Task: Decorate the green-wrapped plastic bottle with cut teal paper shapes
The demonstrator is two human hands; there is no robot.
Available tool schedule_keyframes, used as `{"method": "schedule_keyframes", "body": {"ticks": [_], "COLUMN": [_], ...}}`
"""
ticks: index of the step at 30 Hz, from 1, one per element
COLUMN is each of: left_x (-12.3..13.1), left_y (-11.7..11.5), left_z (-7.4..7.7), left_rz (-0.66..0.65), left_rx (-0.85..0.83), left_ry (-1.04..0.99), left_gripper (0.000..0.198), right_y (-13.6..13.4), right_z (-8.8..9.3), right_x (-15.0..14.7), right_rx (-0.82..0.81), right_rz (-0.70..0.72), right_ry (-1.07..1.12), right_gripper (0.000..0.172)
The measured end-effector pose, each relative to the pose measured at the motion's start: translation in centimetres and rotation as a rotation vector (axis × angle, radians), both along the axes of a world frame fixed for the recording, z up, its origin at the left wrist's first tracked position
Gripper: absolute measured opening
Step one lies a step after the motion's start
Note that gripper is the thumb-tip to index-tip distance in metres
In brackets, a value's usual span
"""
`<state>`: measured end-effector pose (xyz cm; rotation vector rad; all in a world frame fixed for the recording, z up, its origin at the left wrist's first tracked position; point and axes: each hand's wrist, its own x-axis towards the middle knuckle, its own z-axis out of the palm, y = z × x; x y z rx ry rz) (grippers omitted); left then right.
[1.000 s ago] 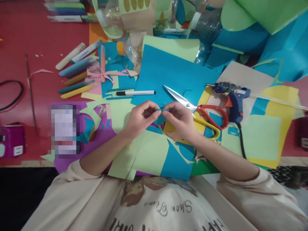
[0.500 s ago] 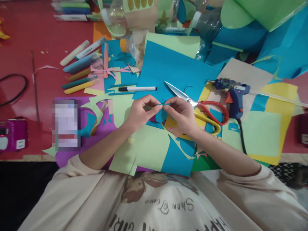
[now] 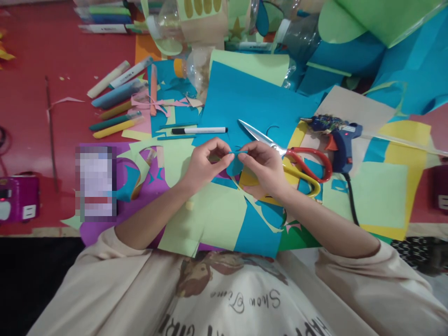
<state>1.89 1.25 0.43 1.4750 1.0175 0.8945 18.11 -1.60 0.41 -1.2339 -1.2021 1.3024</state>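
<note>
Between my hands a thin blue paper strip point(image 3: 238, 151) is pinched by its two ends, though my fingers cover most of it. My left hand point(image 3: 210, 161) grips one end between thumb and forefinger. On the other end, my right hand point(image 3: 264, 165) has the same kind of pinch. Scissors point(image 3: 261, 135) with red and yellow handles lie just beyond and beside my right hand, blades pointing away to the left. A black-and-white marker point(image 3: 201, 130) rests past my left hand. Beneath the fingers are blue and light green paper sheets point(image 3: 217, 212).
A blue glue gun point(image 3: 345, 144) lies at the right, its cord running toward me. Several markers point(image 3: 119, 93) and a phone point(image 3: 98, 182) with a blurred screen are at the left. Plastic bottles point(image 3: 198, 70) stand or lie at the back among paper scraps.
My thumbs and fingertips have drawn very slightly apart along the blue strip. Otherwise the hands and the things around them stay in place.
</note>
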Motion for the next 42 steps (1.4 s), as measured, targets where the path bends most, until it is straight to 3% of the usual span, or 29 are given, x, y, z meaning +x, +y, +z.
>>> {"method": "schedule_keyframes", "body": {"ticks": [15,23,29,42], "left_x": [-0.20,-0.47,-0.63,-0.51], "left_y": [0.25,-0.18,-0.27,-0.32], "left_z": [-0.22,0.16,0.09,0.15], "left_rz": [0.028,-0.056,-0.163,-0.151], "left_rx": [-0.037,0.098,0.136,0.162], "left_ry": [-0.001,0.151,0.148,0.155], "left_gripper": [0.026,0.023,0.025,0.027], "right_y": [-0.47,-0.50,-0.44,-0.36], "right_z": [-0.19,-0.08,0.05,0.17], "right_x": [-0.09,0.11,0.24,0.23], "right_rx": [0.045,0.052,0.008,0.012], "right_rz": [0.084,0.072,0.063,0.057], "right_ry": [-0.089,-0.015,-0.013,0.003], "right_gripper": [0.024,0.013,0.021,0.030]}}
